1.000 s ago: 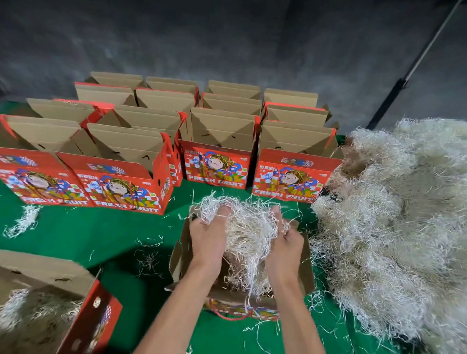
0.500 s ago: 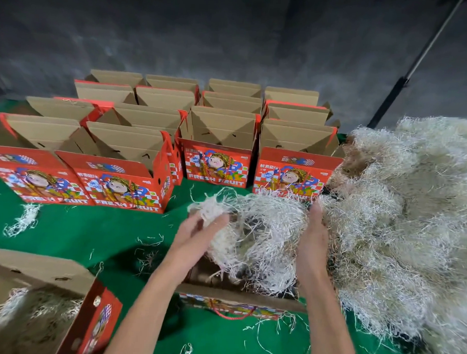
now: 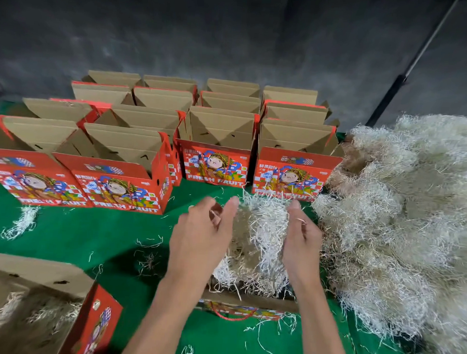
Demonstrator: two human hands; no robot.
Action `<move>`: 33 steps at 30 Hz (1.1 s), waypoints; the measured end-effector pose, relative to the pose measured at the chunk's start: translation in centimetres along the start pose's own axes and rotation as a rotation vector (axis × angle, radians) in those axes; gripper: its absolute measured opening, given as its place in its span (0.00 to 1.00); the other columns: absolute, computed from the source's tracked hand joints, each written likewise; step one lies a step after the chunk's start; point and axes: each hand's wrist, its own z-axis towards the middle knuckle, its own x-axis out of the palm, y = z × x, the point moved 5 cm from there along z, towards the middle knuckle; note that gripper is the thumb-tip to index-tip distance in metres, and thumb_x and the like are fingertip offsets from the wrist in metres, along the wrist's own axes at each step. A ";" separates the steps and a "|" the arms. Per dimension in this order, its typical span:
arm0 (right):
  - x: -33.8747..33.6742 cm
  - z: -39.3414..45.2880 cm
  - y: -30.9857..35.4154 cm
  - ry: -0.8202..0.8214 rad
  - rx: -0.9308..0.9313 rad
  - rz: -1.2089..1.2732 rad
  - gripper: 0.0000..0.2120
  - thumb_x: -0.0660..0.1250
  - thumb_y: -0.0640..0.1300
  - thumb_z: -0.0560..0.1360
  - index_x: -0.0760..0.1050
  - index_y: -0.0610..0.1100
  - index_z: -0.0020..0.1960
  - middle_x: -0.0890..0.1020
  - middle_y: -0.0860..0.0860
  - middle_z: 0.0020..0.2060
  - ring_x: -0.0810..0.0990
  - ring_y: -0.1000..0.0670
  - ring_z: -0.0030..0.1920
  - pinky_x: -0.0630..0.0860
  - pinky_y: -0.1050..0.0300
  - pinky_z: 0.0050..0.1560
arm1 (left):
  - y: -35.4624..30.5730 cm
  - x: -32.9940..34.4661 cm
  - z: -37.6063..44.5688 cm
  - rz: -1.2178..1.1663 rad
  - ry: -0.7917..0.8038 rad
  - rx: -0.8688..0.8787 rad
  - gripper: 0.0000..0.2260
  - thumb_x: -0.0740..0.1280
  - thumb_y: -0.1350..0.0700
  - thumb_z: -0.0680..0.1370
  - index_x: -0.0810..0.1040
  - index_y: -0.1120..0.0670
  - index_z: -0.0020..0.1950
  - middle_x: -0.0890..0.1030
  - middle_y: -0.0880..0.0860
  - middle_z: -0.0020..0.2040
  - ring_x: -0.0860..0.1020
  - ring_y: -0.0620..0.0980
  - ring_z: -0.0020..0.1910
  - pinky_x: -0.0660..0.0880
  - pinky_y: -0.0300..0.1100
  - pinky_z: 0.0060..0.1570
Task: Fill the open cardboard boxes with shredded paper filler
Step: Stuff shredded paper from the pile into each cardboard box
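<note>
Hands hover over the nearest box in the head view: the left hand (image 3: 201,237) and the right hand (image 3: 302,240) are raised on either side of a mound of white shredded paper filler (image 3: 261,242), fingers loosely extended and spread, gripping nothing, with only a few stray strands clinging to the fingers. That filler sits heaped in an open red printed cardboard box with a red cord handle (image 3: 237,308), which stands on the green cloth-covered table (image 3: 77,234) directly in front of the person.

To the right, touching the box, a large loose pile of pale shredded paper (image 3: 401,224) spreads along the table's edge. Behind stand rows of open red cardboard boxes with plain brown flaps (image 3: 220,138); the front ones show a cartoon figure in a headdress, some Chinese characters too small to read surely, and the words "FRESH FRUIT" in white capitals. At the lower left, another open red box holding some shredded paper (image 3: 42,310) is partly cut off by the frame. Small tufts of shreds (image 3: 21,222) lie scattered on the cloth. A dark slanting pole (image 3: 408,69) crosses the grey backdrop.
</note>
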 end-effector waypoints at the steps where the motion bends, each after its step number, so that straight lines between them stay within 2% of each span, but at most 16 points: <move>1: 0.5 -0.2 0.4 0.002 -0.027 -0.026 0.25 0.56 0.60 0.84 0.62 0.46 0.34 0.59 0.56 0.24 0.55 0.53 0.25 0.61 0.63 0.26 | -0.4 1.0 0.0 -0.132 0.049 -0.042 0.24 0.54 0.28 0.77 0.70 0.47 0.38 0.75 0.45 0.30 0.74 0.41 0.26 0.68 0.38 0.28; 3: 1.4 -0.7 1.0 -0.019 -0.061 -0.051 0.23 0.55 0.57 0.85 0.61 0.48 0.34 0.61 0.56 0.25 0.58 0.54 0.27 0.60 0.57 0.28 | -0.6 4.1 -0.4 -0.388 0.235 -0.193 0.24 0.53 0.25 0.75 0.73 0.44 0.45 0.78 0.44 0.36 0.77 0.38 0.32 0.73 0.38 0.35; 4: 1.8 -0.9 1.1 -0.036 -0.069 -0.060 0.22 0.56 0.56 0.84 0.63 0.48 0.35 0.63 0.56 0.26 0.59 0.55 0.28 0.60 0.58 0.29 | -0.5 5.5 -0.7 -0.476 0.286 -0.264 0.25 0.53 0.24 0.74 0.74 0.43 0.47 0.79 0.43 0.38 0.78 0.36 0.34 0.73 0.38 0.38; 6: 2.6 -1.3 1.3 -0.048 -0.085 -0.078 0.19 0.59 0.56 0.83 0.66 0.49 0.37 0.66 0.57 0.27 0.60 0.58 0.29 0.61 0.64 0.30 | 0.0 7.6 -1.4 -0.589 0.231 -0.343 0.26 0.56 0.26 0.75 0.77 0.46 0.47 0.81 0.43 0.39 0.78 0.35 0.37 0.72 0.36 0.40; 8: 2.8 -1.4 1.1 -0.042 -0.087 -0.095 0.19 0.63 0.57 0.81 0.66 0.48 0.38 0.67 0.58 0.28 0.61 0.59 0.30 0.62 0.66 0.31 | 0.7 8.5 -1.7 -0.704 0.093 -0.369 0.23 0.59 0.33 0.79 0.79 0.51 0.41 0.81 0.43 0.33 0.77 0.36 0.32 0.72 0.31 0.35; 10: 2.6 -1.5 0.5 -0.024 -0.069 -0.126 0.23 0.65 0.58 0.80 0.64 0.43 0.36 0.64 0.56 0.27 0.59 0.57 0.29 0.60 0.64 0.29 | 1.8 9.0 -1.8 -0.762 0.044 -0.411 0.22 0.62 0.37 0.80 0.75 0.51 0.34 0.73 0.44 0.25 0.69 0.40 0.25 0.65 0.29 0.27; 13: 1.9 -1.6 -0.5 -0.025 -0.018 -0.154 0.28 0.62 0.62 0.80 0.62 0.41 0.34 0.63 0.51 0.24 0.59 0.53 0.26 0.59 0.58 0.27 | 3.1 8.8 -1.3 -0.727 0.055 -0.407 0.23 0.66 0.38 0.78 0.69 0.50 0.30 0.64 0.42 0.24 0.62 0.41 0.24 0.61 0.32 0.26; 17: 2.1 -1.3 -1.1 -0.008 0.014 -0.162 0.31 0.61 0.63 0.80 0.62 0.38 0.34 0.64 0.51 0.24 0.60 0.51 0.27 0.59 0.57 0.29 | 4.4 8.3 -0.7 -0.659 0.030 -0.373 0.24 0.68 0.40 0.78 0.70 0.56 0.31 0.64 0.45 0.24 0.60 0.42 0.24 0.60 0.33 0.25; 19: 2.2 -1.2 -1.2 0.000 0.039 -0.179 0.32 0.60 0.65 0.80 0.61 0.40 0.32 0.63 0.52 0.22 0.59 0.51 0.25 0.58 0.59 0.28 | 4.6 7.9 -0.3 -0.547 0.031 -0.289 0.25 0.66 0.40 0.79 0.76 0.60 0.32 0.67 0.46 0.22 0.62 0.44 0.23 0.62 0.38 0.25; 22: 2.4 -1.1 -1.4 0.008 0.097 -0.196 0.30 0.60 0.66 0.79 0.60 0.46 0.28 0.62 0.55 0.21 0.58 0.53 0.25 0.58 0.58 0.28 | 4.5 6.6 0.5 -0.294 0.021 -0.111 0.19 0.65 0.46 0.81 0.83 0.53 0.35 0.76 0.47 0.23 0.67 0.45 0.20 0.66 0.41 0.24; 25: 2.6 -0.9 -0.9 0.028 0.100 -0.253 0.31 0.60 0.65 0.79 0.60 0.47 0.26 0.63 0.54 0.20 0.59 0.54 0.24 0.59 0.58 0.29 | 4.8 5.9 1.1 -0.286 0.031 -0.126 0.11 0.67 0.53 0.79 0.86 0.48 0.39 0.79 0.47 0.26 0.67 0.45 0.21 0.65 0.39 0.26; 26: 2.6 -0.8 -0.7 0.040 0.077 -0.271 0.31 0.59 0.64 0.80 0.60 0.47 0.26 0.63 0.54 0.19 0.59 0.54 0.23 0.59 0.58 0.28 | 4.9 5.8 1.2 -0.299 0.031 -0.137 0.12 0.67 0.53 0.78 0.85 0.49 0.35 0.77 0.47 0.24 0.65 0.45 0.21 0.64 0.38 0.26; 28: 2.5 -0.7 0.1 0.060 0.019 -0.323 0.31 0.58 0.61 0.82 0.59 0.47 0.25 0.63 0.53 0.18 0.59 0.54 0.22 0.58 0.59 0.27 | 4.9 5.5 1.6 -0.315 0.027 -0.153 0.21 0.68 0.51 0.78 0.73 0.55 0.26 0.68 0.48 0.20 0.60 0.46 0.21 0.60 0.38 0.26; 30: 2.4 -0.6 1.0 0.077 -0.010 -0.359 0.31 0.57 0.61 0.82 0.57 0.48 0.25 0.60 0.53 0.18 0.57 0.54 0.21 0.57 0.61 0.25 | 4.6 5.0 2.1 -0.339 0.021 -0.176 0.25 0.68 0.49 0.78 0.66 0.57 0.25 0.62 0.47 0.20 0.58 0.48 0.22 0.58 0.39 0.26; 33: 2.3 -0.3 1.9 0.103 -0.019 -0.375 0.31 0.57 0.61 0.82 0.57 0.46 0.26 0.57 0.53 0.20 0.56 0.51 0.24 0.56 0.57 0.27 | 4.8 4.1 3.0 -0.422 0.025 -0.219 0.23 0.69 0.48 0.78 0.70 0.58 0.27 0.62 0.48 0.21 0.59 0.49 0.23 0.61 0.40 0.28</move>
